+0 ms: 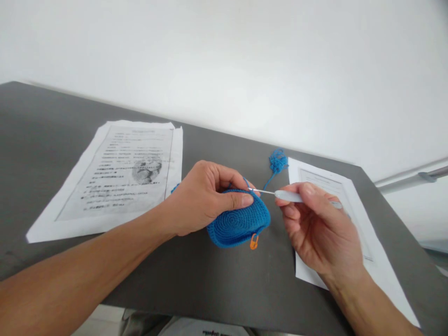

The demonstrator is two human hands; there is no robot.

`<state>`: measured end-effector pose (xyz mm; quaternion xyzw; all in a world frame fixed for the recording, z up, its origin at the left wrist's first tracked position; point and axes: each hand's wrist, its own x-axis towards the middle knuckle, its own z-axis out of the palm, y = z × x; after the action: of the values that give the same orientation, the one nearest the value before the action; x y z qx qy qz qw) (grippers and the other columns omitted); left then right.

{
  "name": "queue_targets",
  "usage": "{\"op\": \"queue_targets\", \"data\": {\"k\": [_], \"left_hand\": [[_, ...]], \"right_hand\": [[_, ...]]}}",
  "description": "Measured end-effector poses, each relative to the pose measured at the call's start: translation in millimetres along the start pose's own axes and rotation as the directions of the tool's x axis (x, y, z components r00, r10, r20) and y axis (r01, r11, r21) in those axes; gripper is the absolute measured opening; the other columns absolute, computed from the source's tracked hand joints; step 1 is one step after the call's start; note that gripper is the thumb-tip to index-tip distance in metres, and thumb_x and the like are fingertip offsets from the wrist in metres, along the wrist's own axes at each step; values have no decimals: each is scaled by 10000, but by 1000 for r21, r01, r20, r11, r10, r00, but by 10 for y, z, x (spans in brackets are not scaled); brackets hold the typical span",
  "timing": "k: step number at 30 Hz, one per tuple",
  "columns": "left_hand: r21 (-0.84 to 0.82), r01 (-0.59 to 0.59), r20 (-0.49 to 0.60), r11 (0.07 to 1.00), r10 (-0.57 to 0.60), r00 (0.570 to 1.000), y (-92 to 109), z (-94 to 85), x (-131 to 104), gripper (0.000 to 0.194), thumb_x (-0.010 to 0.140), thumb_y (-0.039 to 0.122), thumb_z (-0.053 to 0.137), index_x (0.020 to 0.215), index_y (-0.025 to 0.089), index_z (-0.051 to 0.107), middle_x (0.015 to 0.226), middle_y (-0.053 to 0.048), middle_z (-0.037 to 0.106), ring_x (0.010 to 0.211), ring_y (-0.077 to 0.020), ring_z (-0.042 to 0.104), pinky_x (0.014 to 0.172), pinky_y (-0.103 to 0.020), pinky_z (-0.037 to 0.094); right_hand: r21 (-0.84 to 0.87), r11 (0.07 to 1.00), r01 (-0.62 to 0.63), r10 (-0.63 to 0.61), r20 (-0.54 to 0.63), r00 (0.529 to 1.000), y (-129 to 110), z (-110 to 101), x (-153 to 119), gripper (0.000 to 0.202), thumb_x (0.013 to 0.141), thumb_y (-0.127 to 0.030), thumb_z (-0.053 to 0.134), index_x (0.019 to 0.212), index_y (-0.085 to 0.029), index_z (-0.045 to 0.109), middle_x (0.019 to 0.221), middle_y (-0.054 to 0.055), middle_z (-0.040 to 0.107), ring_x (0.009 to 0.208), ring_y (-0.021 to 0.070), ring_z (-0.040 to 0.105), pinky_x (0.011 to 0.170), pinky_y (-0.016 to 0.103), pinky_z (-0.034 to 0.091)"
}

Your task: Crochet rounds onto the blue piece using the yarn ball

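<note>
My left hand [213,196] is closed on a round blue crocheted piece [234,221], its thumb lying on the near face and its fingers behind the upper edge. From the lower right edge of the piece hangs an orange stitch marker [254,241]. My right hand [315,219] grips the grey handle of a crochet hook [289,196] that points left. The metal tip of the hook meets the top edge of the piece, where blue yarn [269,180] crosses it. That strand runs up to a loose blue tangle [278,161] near the back of the table.
A printed sheet [115,172] with a dark round picture lies on the grey table [224,284] at left. Another printed sheet [378,280] lies at right, partly under my right hand. Behind the table is a white wall, with a metal rail [413,179] at far right.
</note>
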<state>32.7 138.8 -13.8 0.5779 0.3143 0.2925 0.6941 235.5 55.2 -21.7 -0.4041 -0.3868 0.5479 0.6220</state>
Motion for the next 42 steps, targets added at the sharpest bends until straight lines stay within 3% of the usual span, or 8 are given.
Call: {"op": "queue_targets", "data": {"k": [4, 9, 15, 18, 22, 26, 31, 42], "left_hand": [[7, 15, -44, 1000, -15, 999, -44, 84, -27, 52, 745, 180, 873, 745, 158, 827, 758, -12, 812, 711, -128, 662, 668, -228, 500], [-141, 101, -91, 985, -115, 989, -98, 146, -75, 186, 714, 297, 919, 782, 162, 810, 772, -28, 792, 727, -172, 665, 670, -284, 522], [-213, 104, -91, 972, -126, 988, -111, 135, -76, 193, 713, 281, 961, 809, 166, 838, 806, -23, 808, 741, -152, 676, 685, -263, 538], [-240, 83, -97, 967, -109, 989, -94, 124, -74, 199, 712, 241, 977, 861, 170, 866, 925, -21, 843, 796, -138, 703, 715, -238, 553], [-248, 107, -102, 963, -136, 985, -52, 121, -90, 419, 692, 226, 1005, 1081, 159, 865, 896, -10, 841, 740, -119, 694, 678, -223, 554], [-218, 130, -87, 967, -152, 985, -24, 130, -108, 491, 714, 240, 989, 1173, 137, 846, 857, -24, 838, 756, -143, 715, 689, -237, 575], [-134, 121, -120, 984, -137, 983, -19, 151, -112, 408, 772, 191, 910, 1176, 153, 861, 779, 0, 802, 679, -113, 664, 611, -202, 533], [37, 85, -174, 996, -78, 982, -7, 140, -89, 392, 770, 245, 894, 1152, 160, 884, 736, 5, 761, 673, -134, 633, 590, -215, 508]], "right_hand": [[-80, 988, 132, -134, -13, 991, 116, 132, -43, 134, 868, -344, 925, 927, -236, 873, 671, -6, 788, 479, 94, 691, 486, 154, 619], [-176, 954, 243, -260, -77, 963, 147, 138, -52, 142, 854, -341, 940, 948, -252, 883, 740, 19, 820, 558, 113, 727, 564, 195, 652], [-189, 944, 270, -288, -73, 955, 141, 95, -54, 149, 863, -325, 940, 979, -249, 885, 743, 5, 818, 622, 107, 767, 640, 165, 672], [-239, 929, 284, -299, -29, 954, 114, 57, -65, 153, 876, -314, 928, 1005, -245, 885, 786, 10, 820, 632, 128, 784, 654, 201, 697], [-308, 900, 308, -314, 33, 949, 74, -15, -73, 143, 901, -294, 903, 1034, -246, 883, 860, 21, 811, 655, 146, 787, 640, 243, 716], [-366, 861, 352, -336, 108, 936, 45, -109, -82, 155, 944, -217, 851, 1092, -257, 877, 965, 46, 802, 720, 160, 799, 663, 276, 727], [-435, 810, 394, -344, 192, 919, -27, -227, -98, 186, 959, -204, 828, 1121, -284, 874, 1071, 79, 806, 724, 192, 806, 615, 334, 729], [-590, 665, 458, -378, 263, 888, -156, -252, -153, 283, 942, -130, 815, 1141, -323, 874, 1051, 53, 820, 689, 194, 806, 574, 335, 707]]}}
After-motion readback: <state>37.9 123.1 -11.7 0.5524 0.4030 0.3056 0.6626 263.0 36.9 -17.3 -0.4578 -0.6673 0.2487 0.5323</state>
